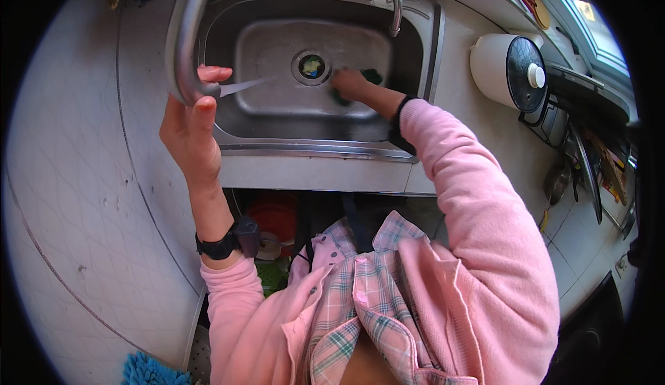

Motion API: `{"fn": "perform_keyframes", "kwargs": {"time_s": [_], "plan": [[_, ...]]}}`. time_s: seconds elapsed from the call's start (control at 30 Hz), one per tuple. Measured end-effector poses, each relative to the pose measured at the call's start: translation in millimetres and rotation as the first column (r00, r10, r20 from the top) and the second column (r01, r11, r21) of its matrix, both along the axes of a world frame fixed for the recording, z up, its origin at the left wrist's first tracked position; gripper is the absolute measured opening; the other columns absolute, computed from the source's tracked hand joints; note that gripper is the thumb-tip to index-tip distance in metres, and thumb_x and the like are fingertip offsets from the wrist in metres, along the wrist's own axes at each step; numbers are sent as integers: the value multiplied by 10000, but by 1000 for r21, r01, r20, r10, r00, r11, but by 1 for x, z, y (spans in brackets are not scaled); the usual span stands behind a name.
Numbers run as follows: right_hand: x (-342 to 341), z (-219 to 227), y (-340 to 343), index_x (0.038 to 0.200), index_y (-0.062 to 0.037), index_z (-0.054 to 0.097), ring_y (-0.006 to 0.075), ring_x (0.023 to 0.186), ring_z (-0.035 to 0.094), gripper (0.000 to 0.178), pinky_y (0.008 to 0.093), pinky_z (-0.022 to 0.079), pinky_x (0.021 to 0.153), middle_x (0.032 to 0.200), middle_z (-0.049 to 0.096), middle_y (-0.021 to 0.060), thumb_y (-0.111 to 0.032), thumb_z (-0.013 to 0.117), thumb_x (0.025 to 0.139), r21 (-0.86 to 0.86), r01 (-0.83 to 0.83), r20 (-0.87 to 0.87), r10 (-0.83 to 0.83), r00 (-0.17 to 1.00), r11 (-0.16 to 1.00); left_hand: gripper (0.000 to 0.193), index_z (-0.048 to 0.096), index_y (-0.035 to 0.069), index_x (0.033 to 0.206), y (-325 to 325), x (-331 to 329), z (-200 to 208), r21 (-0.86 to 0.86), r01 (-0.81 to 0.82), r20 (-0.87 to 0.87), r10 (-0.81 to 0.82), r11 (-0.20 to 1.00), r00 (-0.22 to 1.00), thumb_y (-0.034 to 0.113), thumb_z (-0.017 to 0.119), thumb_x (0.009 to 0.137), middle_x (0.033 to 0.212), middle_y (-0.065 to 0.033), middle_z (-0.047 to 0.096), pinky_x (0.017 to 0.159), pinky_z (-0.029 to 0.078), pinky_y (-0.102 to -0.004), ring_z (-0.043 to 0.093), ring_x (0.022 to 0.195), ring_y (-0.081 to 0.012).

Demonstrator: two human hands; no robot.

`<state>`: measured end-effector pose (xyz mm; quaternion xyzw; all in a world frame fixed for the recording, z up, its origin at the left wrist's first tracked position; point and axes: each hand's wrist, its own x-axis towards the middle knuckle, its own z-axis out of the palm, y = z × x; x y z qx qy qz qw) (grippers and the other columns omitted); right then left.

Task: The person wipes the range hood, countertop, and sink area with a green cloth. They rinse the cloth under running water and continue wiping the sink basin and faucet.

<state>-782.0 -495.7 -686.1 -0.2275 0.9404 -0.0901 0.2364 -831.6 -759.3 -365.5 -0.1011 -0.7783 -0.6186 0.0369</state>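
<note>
Fingers and thumb of my left hand point(194, 125) close around the tip of the curved metal faucet point(181, 59). A stream of water point(242, 86) shoots sideways from it into the steel sink point(277, 115). Down on the basin floor, right of the drain point(311, 67), my right hand point(351, 85) presses on a dark green scrubbing pad point(372, 76). The pad shows on both sides of the hand, and its exact kind is blurred. Yellow-green scraps lie in the drain opening.
A thinner curved tap point(396, 7) rises at the sink's back right. On the right counter stands a white cooker with a dark lid point(525, 73), near hanging pans and utensils point(585, 170). Below the front edge, a red item point(273, 217) sits in the open cabinet.
</note>
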Motion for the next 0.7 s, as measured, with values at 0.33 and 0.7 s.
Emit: {"fn": "perform_keyframes", "kwargs": {"time_s": [0.33, 0.7], "plan": [[-54, 108, -30, 1065, -154, 655, 363, 925, 619, 275, 470, 487, 785, 1000, 650, 163, -266, 567, 830, -168, 595, 181, -569, 802, 786, 360, 615, 51, 1126, 36, 29, -3, 138, 241, 114, -257, 961, 959, 351, 567, 933, 1098, -42, 642, 913, 385, -268, 548, 987, -129], [4, 181, -84, 1059, -88, 591, 395, 855, 607, 271, 484, 473, 759, 885, 642, 188, -161, 532, 805, -696, 609, 220, -695, 685, 380, 625, 404, 48, 1290, 88, 34, -126, 519, -570, 852, -330, 637, 407, 572, 338, 954, 1321, -118, 453, 1060, 324, -428, 416, 1245, -267]]}}
